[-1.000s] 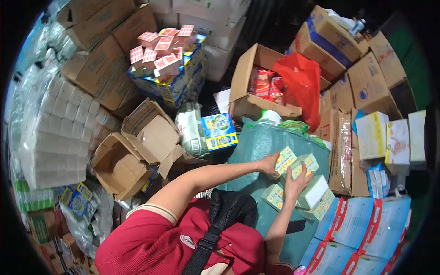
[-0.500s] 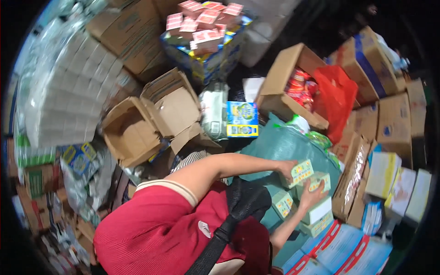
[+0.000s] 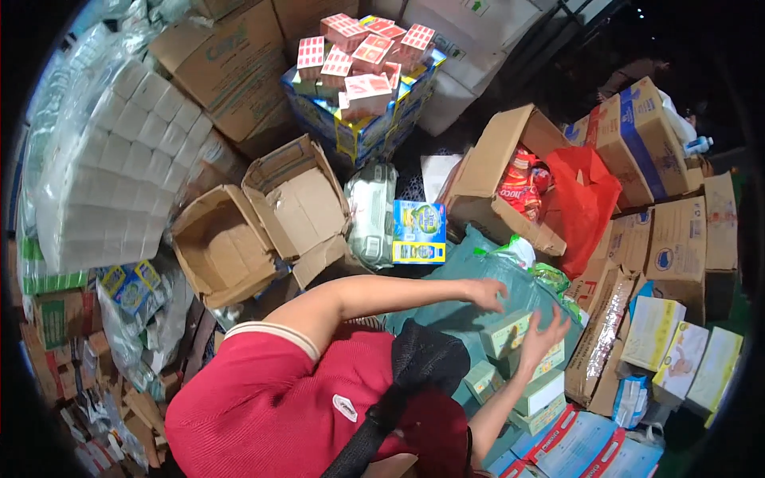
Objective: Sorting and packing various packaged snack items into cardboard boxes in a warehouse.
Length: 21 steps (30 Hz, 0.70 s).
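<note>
My left hand [image 3: 486, 294] hovers over a teal plastic sack [image 3: 446, 288], its fingers apart and nothing in them. Just to its right, my right hand [image 3: 543, 338] is spread above a group of pale green cartons, fingers curved; whether it touches one I cannot tell. One carton [image 3: 504, 334] lies below and between the hands, another [image 3: 551, 360] is partly covered by my right hand. A smaller-looking carton [image 3: 483, 380] sits left of my right forearm. Nearer me, a carton with a white side [image 3: 545, 390] rests on another green carton [image 3: 542, 417].
Blue and red packs [image 3: 570, 446] lie near right, with yellow-white boxes [image 3: 653, 331] beyond. An open cardboard box [image 3: 490, 163] holds red packets. Two opened cartons [image 3: 215, 239] stand left of a blue-yellow box [image 3: 420, 231]. Wrapped white rolls [image 3: 119, 175] tower far left.
Both hands have let go of the pale green cartons they were gripping and lifted off, fingers spreading. The cartons now rest in the group. The whole view has shifted slightly.
</note>
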Each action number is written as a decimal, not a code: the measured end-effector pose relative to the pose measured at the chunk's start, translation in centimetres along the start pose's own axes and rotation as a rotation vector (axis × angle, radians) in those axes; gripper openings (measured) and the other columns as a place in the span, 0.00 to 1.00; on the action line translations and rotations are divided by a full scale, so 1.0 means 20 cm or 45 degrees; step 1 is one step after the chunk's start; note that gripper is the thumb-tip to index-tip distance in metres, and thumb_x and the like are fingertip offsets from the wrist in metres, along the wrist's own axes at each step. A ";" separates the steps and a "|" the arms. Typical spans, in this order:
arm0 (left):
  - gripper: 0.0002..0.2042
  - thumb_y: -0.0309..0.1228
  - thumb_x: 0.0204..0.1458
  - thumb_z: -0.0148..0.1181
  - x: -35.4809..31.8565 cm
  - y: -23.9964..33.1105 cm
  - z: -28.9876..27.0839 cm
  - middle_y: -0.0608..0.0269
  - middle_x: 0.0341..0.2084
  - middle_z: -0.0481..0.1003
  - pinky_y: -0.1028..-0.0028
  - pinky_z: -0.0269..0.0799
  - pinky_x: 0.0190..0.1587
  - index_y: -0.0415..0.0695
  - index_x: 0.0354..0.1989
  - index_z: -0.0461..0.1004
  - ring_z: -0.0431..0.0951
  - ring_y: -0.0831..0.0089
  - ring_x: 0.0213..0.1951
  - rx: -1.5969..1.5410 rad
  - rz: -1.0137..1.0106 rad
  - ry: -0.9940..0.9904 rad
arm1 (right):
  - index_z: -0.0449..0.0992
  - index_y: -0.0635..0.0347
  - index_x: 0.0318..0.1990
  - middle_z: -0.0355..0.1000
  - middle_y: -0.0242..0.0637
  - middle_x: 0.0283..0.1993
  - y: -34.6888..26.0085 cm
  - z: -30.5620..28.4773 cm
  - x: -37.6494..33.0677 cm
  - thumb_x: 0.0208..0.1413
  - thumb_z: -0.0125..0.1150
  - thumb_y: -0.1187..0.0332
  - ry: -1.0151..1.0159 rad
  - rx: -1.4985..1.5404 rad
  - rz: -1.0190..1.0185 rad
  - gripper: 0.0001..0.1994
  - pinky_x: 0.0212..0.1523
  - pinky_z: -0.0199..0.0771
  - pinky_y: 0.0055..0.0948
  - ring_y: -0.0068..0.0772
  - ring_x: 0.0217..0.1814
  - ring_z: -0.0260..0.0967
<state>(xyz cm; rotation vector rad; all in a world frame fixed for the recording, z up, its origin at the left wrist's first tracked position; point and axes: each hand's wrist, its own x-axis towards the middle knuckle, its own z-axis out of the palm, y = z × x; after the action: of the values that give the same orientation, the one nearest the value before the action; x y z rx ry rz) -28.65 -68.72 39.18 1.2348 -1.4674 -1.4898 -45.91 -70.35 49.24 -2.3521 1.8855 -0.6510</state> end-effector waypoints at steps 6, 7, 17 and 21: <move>0.17 0.32 0.46 0.57 -0.32 -0.25 -0.54 0.61 0.30 0.74 0.75 0.71 0.33 0.40 0.44 0.69 0.73 0.77 0.31 -0.437 -0.081 0.408 | 0.68 0.53 0.49 0.52 0.55 0.59 -0.52 0.21 0.18 0.48 0.58 0.64 -0.316 0.179 -0.280 0.19 0.62 0.41 0.45 0.55 0.64 0.42; 0.15 0.30 0.49 0.55 -0.39 -0.30 -0.60 0.64 0.28 0.73 0.77 0.71 0.32 0.42 0.45 0.68 0.72 0.79 0.30 -0.474 -0.106 0.498 | 0.68 0.53 0.48 0.52 0.54 0.60 -0.60 0.25 0.21 0.47 0.59 0.65 -0.351 0.206 -0.299 0.18 0.63 0.41 0.45 0.56 0.65 0.40; 0.13 0.24 0.40 0.57 -0.71 -1.30 -0.76 0.68 0.18 0.70 0.79 0.63 0.23 0.40 0.38 0.72 0.67 0.82 0.22 -0.658 -0.807 1.024 | 0.71 0.56 0.43 0.64 0.46 0.50 -0.66 1.01 0.09 0.47 0.57 0.68 -0.881 0.523 -0.306 0.14 0.58 0.52 0.41 0.50 0.58 0.55; 0.14 0.25 0.39 0.58 -0.60 -1.31 -0.77 0.65 0.21 0.73 0.80 0.65 0.26 0.38 0.38 0.72 0.69 0.80 0.23 -0.549 -0.945 0.846 | 0.70 0.58 0.43 0.68 0.44 0.44 -0.49 1.08 -0.07 0.47 0.57 0.69 -0.939 0.620 -0.250 0.14 0.52 0.60 0.35 0.45 0.51 0.62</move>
<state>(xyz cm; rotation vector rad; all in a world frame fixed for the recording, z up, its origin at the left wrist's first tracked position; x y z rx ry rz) -6.92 -59.37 16.64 1.8406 -0.2262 -1.4886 -29.36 -71.24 32.08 -2.0509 1.0546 -0.1632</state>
